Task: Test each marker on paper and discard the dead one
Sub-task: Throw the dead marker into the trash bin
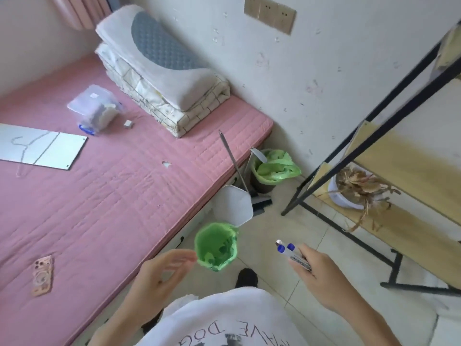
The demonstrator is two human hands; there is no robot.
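markers (290, 253): gripped in right hand (315, 273), blue caps up, right of bin (216, 248) | left hand (159, 273): fingers loosely spread, holds nothing, beside bin rim | step: discard, judged | next: carry dead marker over bin, release | room: tiled floor (311, 240), pink bed (112, 186), whiteboard (37, 148) on bed

white shirt (224, 318) shows upside-down letters "ave dog"; marker label (298, 259) unreadable.
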